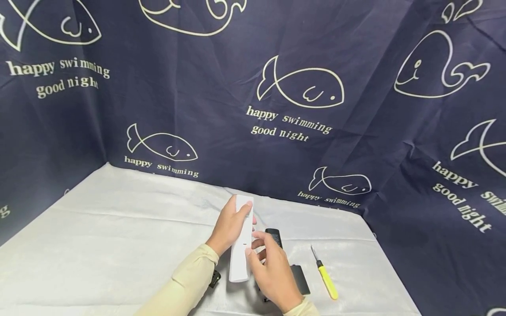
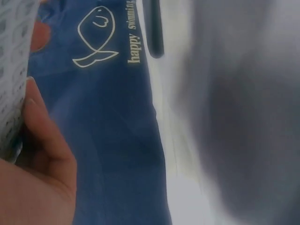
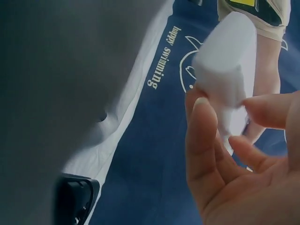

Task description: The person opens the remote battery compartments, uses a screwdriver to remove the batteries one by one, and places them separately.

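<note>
A white remote control (image 1: 239, 263) is held up above the table, its plain back facing up in the head view. Rows of buttons on the remote's front (image 2: 11, 70) show at the edge of the left wrist view. My left hand (image 1: 228, 224) grips the far half, thumb lying along the back. At the right side of the near half, my right hand (image 1: 273, 267) pinches the remote with thumb and curled fingers. The right wrist view shows the white near end (image 3: 225, 65) close by those fingertips.
A black remote control (image 1: 273, 237) lies behind my right hand, partly hidden by it. To the right are a flat black piece (image 1: 300, 279) and a screwdriver (image 1: 327, 281) with a yellow handle. The white-covered table (image 1: 118, 245) meets dark blue printed cloth walls (image 1: 221, 109).
</note>
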`<state>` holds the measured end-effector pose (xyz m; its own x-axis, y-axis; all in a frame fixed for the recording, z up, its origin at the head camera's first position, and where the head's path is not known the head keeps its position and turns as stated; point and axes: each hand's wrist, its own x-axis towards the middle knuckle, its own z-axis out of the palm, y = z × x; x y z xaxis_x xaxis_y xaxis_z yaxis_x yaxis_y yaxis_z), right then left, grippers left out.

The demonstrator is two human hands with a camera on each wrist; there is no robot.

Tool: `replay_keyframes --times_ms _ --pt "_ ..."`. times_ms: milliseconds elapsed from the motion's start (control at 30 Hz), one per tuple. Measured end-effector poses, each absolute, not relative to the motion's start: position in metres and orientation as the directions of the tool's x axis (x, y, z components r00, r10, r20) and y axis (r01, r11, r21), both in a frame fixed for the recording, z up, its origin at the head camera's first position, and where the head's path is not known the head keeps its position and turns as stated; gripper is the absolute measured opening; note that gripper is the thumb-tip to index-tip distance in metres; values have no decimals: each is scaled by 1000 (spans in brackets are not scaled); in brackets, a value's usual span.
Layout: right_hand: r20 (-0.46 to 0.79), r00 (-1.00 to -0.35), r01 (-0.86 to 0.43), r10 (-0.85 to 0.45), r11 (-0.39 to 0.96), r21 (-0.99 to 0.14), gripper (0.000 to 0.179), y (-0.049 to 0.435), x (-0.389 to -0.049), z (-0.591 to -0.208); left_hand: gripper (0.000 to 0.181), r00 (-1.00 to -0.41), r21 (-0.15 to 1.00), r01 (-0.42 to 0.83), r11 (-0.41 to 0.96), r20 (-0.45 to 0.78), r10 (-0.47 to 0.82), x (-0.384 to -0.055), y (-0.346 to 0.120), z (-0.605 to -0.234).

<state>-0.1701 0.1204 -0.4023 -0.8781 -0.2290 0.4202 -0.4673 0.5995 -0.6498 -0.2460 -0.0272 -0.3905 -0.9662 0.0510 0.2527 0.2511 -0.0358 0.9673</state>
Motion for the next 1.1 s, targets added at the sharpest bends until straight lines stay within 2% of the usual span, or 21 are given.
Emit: replay_keyframes --times_ms 133,300,400,600,1100 --pt "534 -804 -570 -262 595 -567 30 120 -169 -406 20 -966 965 259 38 259 7 -246 -29 -392" --pt "595 -748 -635 -295 579 -511 30 120 -169 -407 19 -965 961 259 95 262 -18 -245 -28 -391" --pt "602 -738 -647 -305 574 -502 28 120 -169 -407 18 -965 958 253 136 259 -30 -245 -28 -391" --pt "571 -758 -636 -315 548 -543 25 118 -170 -407 19 -965 945 243 220 259 -49 -243 -27 -390" --pt "595 -720 -683 -358 521 -512 23 114 -170 -410 18 -966 918 243 313 259 -11 -239 -23 -390"
